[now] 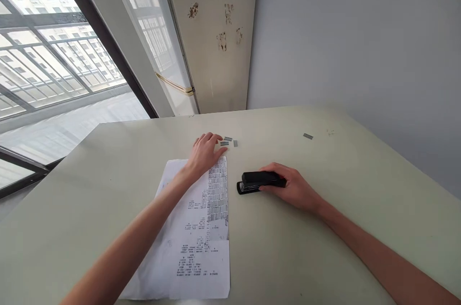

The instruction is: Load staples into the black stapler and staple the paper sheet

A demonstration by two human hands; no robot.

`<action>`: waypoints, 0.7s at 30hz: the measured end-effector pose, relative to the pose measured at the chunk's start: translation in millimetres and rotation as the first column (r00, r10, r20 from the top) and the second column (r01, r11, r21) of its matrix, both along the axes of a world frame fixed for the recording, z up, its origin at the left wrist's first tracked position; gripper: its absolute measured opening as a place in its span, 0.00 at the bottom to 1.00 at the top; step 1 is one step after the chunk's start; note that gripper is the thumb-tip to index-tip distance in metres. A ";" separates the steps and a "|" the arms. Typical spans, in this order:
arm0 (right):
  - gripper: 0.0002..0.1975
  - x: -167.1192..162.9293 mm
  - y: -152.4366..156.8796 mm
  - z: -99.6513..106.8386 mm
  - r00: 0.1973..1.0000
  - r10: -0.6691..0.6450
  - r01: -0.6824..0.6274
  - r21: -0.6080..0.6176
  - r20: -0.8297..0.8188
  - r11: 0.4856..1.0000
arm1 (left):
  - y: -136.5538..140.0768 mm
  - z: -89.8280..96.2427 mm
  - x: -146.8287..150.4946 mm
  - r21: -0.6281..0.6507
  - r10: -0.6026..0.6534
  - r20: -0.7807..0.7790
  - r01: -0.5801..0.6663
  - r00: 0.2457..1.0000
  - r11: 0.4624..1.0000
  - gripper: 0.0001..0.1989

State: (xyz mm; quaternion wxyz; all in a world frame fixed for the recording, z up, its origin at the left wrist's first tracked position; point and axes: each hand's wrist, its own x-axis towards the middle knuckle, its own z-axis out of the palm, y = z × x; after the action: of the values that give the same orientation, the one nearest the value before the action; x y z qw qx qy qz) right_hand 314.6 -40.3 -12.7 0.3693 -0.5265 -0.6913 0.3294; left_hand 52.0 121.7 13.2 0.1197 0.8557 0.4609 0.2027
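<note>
My right hand (291, 187) is wrapped round a black stapler (259, 179), which rests on the table to the right of the papers. Printed sheets of paper (201, 266) lie under my left forearm. Just past their far edge is my left hand (208, 151), its fingers apart and the thumb stretched to the right. Several small grey staple strips (228, 139) lie beside its fingertips. Whether the fingertips touch any of them, I cannot tell.
Another staple strip (308, 136) lies farther right on the pale table (273, 257). Beyond the far edge stands a beige cabinet-like panel (212, 69) with brown stains, next to a grey wall (353, 41). A window (61, 50) with railings outside is on the left.
</note>
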 end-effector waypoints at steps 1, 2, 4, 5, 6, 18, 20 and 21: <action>0.14 2.5 0.9 0.8 1.000 0.018 -0.018 -0.016 -0.001 1.000 | 6.8 -2.4 9.4 -0.010 0.003 0.014 -0.003 1.000 1.000 0.12; 0.15 5.5 2.0 1.2 0.999 0.037 -0.037 -0.035 -0.003 0.999 | 11.5 -4.6 15.8 -0.024 0.006 0.032 -0.006 0.999 1.000 0.10; 0.17 11.8 4.2 0.9 0.999 0.046 -0.047 -0.059 -0.020 0.997 | 14.1 -6.9 21.1 -0.061 0.011 0.082 -0.006 0.997 0.998 0.07; 0.19 14.5 5.3 0.0 0.999 0.024 -0.026 -0.060 -0.037 0.998 | 12.1 -6.7 20.9 -0.081 0.013 0.115 -0.004 0.993 0.997 0.06; 0.20 16.5 6.2 -1.3 0.998 -0.019 0.016 -0.052 -0.058 0.999 | 8.1 -5.5 19.4 -0.104 0.016 0.155 0.000 0.988 0.995 0.07; 0.24 10.1 7.5 -11.8 0.975 -0.217 0.214 0.042 0.055 0.976 | -62.6 20.0 -7.2 -0.736 0.576 0.677 0.396 0.458 0.550 0.11; 0.24 10.6 7.3 -10.4 0.972 -0.222 0.220 0.035 0.072 0.975 | -70.9 20.0 -9.1 -0.754 0.533 0.644 0.338 0.550 0.563 0.14; 0.24 10.9 7.0 -9.2 0.972 -0.225 0.224 0.020 0.067 0.974 | -76.0 19.6 -9.4 -0.747 0.466 0.616 0.282 0.635 0.602 0.15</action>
State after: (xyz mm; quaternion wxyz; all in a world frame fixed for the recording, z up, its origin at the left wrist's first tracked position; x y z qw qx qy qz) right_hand 325.4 -33.3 -22.0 0.3833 -0.6102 -0.6417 0.2628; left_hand 42.7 45.7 32.8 0.6560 0.5093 0.4523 0.3250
